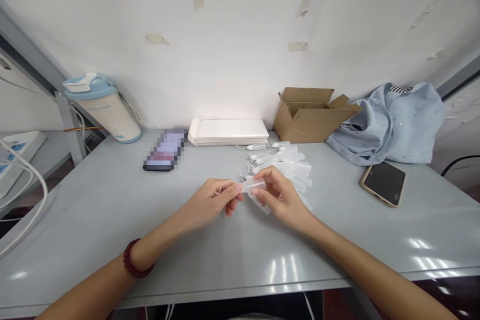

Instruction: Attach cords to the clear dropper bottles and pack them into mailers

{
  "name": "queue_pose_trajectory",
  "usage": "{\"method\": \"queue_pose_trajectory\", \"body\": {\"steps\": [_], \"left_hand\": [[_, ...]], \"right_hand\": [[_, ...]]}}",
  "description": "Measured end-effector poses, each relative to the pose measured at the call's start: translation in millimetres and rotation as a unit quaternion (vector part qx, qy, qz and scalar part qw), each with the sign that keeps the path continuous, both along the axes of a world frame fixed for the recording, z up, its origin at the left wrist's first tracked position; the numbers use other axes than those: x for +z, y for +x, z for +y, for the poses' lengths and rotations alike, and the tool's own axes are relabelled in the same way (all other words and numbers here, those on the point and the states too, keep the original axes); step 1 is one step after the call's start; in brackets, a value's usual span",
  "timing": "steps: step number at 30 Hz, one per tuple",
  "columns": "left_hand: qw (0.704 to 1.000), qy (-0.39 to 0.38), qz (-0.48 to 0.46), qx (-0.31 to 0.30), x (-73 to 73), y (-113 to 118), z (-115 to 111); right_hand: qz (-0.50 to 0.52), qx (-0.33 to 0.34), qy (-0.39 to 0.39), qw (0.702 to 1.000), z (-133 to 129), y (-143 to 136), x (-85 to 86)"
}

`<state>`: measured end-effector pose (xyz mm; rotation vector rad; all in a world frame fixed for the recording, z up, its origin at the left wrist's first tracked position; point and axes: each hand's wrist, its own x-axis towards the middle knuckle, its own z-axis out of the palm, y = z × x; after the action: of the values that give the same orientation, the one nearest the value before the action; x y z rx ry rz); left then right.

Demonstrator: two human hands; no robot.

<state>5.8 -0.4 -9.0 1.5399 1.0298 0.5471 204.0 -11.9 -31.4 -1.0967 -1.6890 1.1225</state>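
Between my two hands is a small translucent plastic bottle (255,185) with a thin white cord at its narrow end. My left hand (221,196) pinches the narrow end, and the cord loops over its fingers. At the wider end, the fingers and thumb of my right hand (279,192) close around the body. Just behind my hands lies a pile of similar small bottles (288,162), several with thin cords trailing to the left. Part of that pile is hidden by my right hand.
At the back stand a stack of white padded envelopes (228,131), an open cardboard box (307,122) and a light blue fabric bag (405,125). Phones (165,150) lie on both sides. A tumbler (107,107) stands left on the grey table (210,270).
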Motion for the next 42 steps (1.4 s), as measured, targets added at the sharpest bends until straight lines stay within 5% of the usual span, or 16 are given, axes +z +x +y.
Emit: {"method": "queue_pose_trajectory", "body": {"steps": [6,12,18,26,29,36,42], "left_hand": [[1.0,0.025,-0.014,-0.011,-0.1,-3,-1],[0.982,0.175,0.05,-0.046,1.2,-1,-8],[0.888,0.43,0.143,-0.085,-11.5,-4,-7],[0.809,0.538,0.219,-0.094,-15.3,-3,-5],[0.826,0.51,0.222,-0.088,-14.2,-4,-3],[0.956,0.255,0.142,-0.02,-1.7,-2,-4],[0.984,0.161,0.069,-0.018,-1.0,4,-7]], "right_hand": [[-0.096,0.039,0.111,0.988,-5,-2,2.9],[0.026,0.074,-0.072,0.994,-5,0,4.5],[0.141,0.13,-0.266,0.945,6,4,1.8],[0.173,0.138,-0.305,0.926,11,5,1.5],[0.17,0.131,-0.286,0.934,10,3,0.7],[0.009,0.058,-0.063,0.996,4,1,7.1],[-0.146,0.044,0.227,0.962,3,0,-4.1]]}}
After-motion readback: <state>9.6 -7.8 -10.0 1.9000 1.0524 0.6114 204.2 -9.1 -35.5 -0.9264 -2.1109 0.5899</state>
